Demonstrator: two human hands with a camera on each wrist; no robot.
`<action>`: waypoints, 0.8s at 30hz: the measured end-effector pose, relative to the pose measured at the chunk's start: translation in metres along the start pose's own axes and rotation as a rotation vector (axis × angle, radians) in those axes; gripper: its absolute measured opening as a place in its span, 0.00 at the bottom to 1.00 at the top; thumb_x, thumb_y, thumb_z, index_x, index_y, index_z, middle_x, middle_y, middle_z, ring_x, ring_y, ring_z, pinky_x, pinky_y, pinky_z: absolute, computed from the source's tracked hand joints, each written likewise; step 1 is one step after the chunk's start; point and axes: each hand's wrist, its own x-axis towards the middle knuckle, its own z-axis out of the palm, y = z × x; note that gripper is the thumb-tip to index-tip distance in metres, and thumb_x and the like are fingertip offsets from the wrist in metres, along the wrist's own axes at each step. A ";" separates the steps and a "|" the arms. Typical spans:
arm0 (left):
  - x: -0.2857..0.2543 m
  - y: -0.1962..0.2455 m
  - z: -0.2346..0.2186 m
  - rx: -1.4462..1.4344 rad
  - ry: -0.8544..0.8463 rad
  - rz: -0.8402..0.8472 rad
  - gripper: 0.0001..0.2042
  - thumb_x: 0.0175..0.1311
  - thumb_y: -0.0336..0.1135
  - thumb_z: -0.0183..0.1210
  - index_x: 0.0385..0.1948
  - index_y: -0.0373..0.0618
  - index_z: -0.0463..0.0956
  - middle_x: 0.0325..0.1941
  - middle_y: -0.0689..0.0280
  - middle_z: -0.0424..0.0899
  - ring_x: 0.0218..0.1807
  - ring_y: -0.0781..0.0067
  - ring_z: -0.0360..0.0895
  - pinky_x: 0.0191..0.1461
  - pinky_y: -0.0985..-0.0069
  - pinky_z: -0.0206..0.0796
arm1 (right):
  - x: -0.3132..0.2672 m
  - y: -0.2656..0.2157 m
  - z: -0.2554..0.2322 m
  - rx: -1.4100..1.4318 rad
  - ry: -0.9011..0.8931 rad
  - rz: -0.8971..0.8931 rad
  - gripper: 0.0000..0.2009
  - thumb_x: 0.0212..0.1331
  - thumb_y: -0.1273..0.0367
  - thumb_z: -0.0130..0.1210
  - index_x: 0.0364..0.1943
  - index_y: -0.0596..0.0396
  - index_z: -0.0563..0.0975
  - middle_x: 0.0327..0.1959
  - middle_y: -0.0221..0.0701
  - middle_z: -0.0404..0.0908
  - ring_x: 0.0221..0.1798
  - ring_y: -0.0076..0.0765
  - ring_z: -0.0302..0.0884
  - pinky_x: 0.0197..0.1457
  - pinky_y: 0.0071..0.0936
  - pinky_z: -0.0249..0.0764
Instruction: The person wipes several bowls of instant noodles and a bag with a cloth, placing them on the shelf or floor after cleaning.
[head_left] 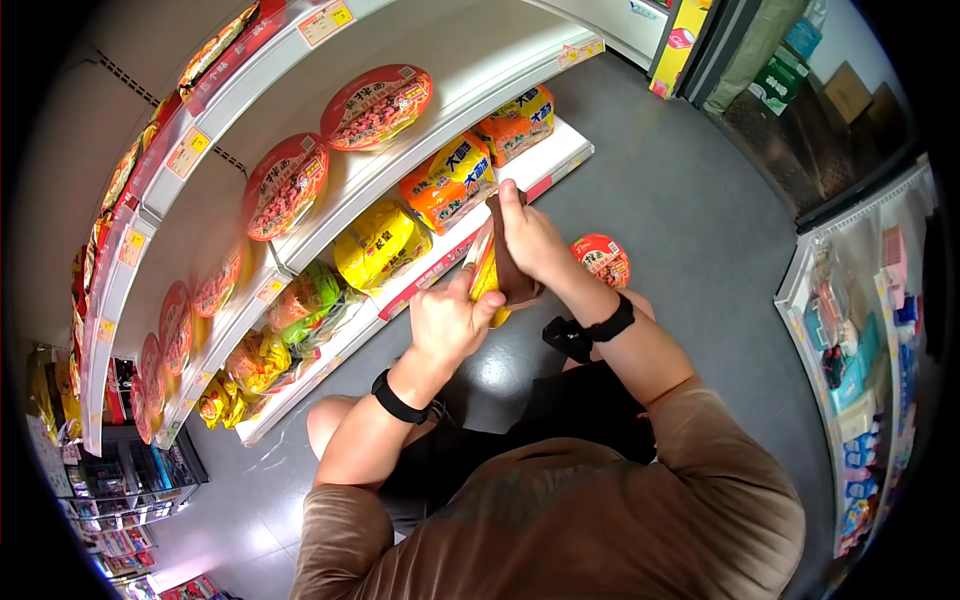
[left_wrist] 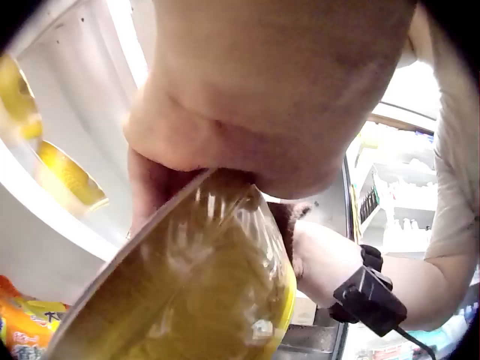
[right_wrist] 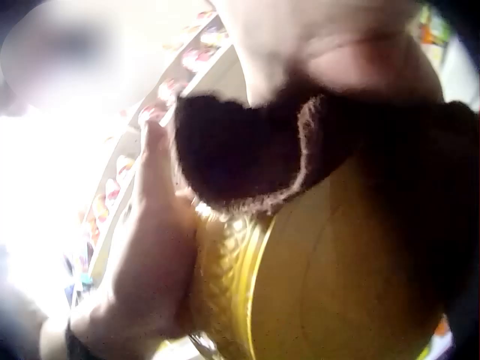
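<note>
Tilted on its side, a yellow instant noodle bowl (left_wrist: 187, 277) in clear shiny wrap is held in front of the person, near the lower shelf. My left hand (head_left: 450, 322) grips its edge, with the thumb along the side. A dark brown cloth (right_wrist: 240, 157) lies folded against the bowl. My right hand (head_left: 537, 245) holds this cloth from the other side, its fingers largely hidden behind it. Another noodle bowl (head_left: 600, 260) with a red lid stands on the floor beside the right forearm.
Red-lidded noodle bowls (head_left: 377, 107) stand along the middle shelf. Orange noodle packs (head_left: 450, 182) and a yellow pack (head_left: 382, 245) fill part of the bottom shelf, whose front edge is close to the hands. Another stocked shelf unit (head_left: 855, 350) stands at the right.
</note>
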 end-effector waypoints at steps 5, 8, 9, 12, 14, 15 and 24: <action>0.012 -0.003 -0.004 -0.028 -0.036 -0.072 0.46 0.63 0.79 0.33 0.34 0.36 0.81 0.15 0.53 0.78 0.21 0.48 0.81 0.28 0.56 0.74 | -0.043 0.017 0.036 -0.339 0.477 -0.672 0.32 0.73 0.45 0.35 0.47 0.65 0.74 0.45 0.63 0.76 0.47 0.71 0.74 0.53 0.56 0.72; 0.010 0.002 0.000 -0.064 -0.044 -0.103 0.47 0.61 0.80 0.33 0.30 0.36 0.80 0.13 0.53 0.77 0.20 0.46 0.80 0.27 0.55 0.74 | -0.034 0.014 0.024 -0.226 0.264 -0.525 0.32 0.72 0.45 0.36 0.50 0.67 0.74 0.43 0.63 0.76 0.48 0.71 0.74 0.55 0.56 0.71; 0.008 0.002 0.002 -0.094 -0.043 -0.099 0.47 0.60 0.81 0.33 0.30 0.35 0.80 0.13 0.52 0.77 0.19 0.46 0.80 0.26 0.56 0.74 | -0.026 0.013 0.020 -0.149 0.187 -0.381 0.33 0.73 0.45 0.35 0.51 0.67 0.74 0.41 0.63 0.77 0.47 0.72 0.74 0.55 0.56 0.71; 0.006 0.006 0.000 -0.016 -0.089 -0.087 0.50 0.57 0.83 0.34 0.37 0.33 0.82 0.12 0.54 0.77 0.18 0.50 0.80 0.25 0.58 0.74 | 0.011 0.021 0.005 0.018 0.007 0.022 0.38 0.71 0.39 0.31 0.46 0.64 0.79 0.37 0.62 0.81 0.49 0.67 0.79 0.54 0.53 0.73; 0.004 0.005 0.001 0.033 -0.109 -0.068 0.51 0.56 0.83 0.37 0.43 0.32 0.82 0.12 0.55 0.77 0.16 0.53 0.79 0.23 0.60 0.73 | 0.006 0.022 0.003 0.037 -0.032 -0.031 0.36 0.71 0.40 0.36 0.42 0.63 0.79 0.37 0.56 0.82 0.48 0.58 0.80 0.52 0.46 0.74; 0.006 0.005 -0.001 0.036 -0.100 -0.047 0.51 0.56 0.83 0.38 0.44 0.31 0.81 0.12 0.55 0.77 0.16 0.54 0.79 0.23 0.61 0.73 | -0.011 0.008 -0.001 0.022 -0.055 -0.110 0.34 0.71 0.41 0.39 0.38 0.64 0.79 0.35 0.50 0.83 0.46 0.52 0.81 0.51 0.40 0.73; 0.023 0.029 -0.015 0.137 -0.149 -0.064 0.40 0.50 0.69 0.64 0.50 0.35 0.78 0.22 0.58 0.84 0.21 0.59 0.83 0.25 0.64 0.75 | 0.002 0.017 0.000 0.269 -0.085 -0.115 0.18 0.51 0.62 0.58 0.36 0.67 0.79 0.32 0.42 0.85 0.35 0.41 0.83 0.40 0.38 0.77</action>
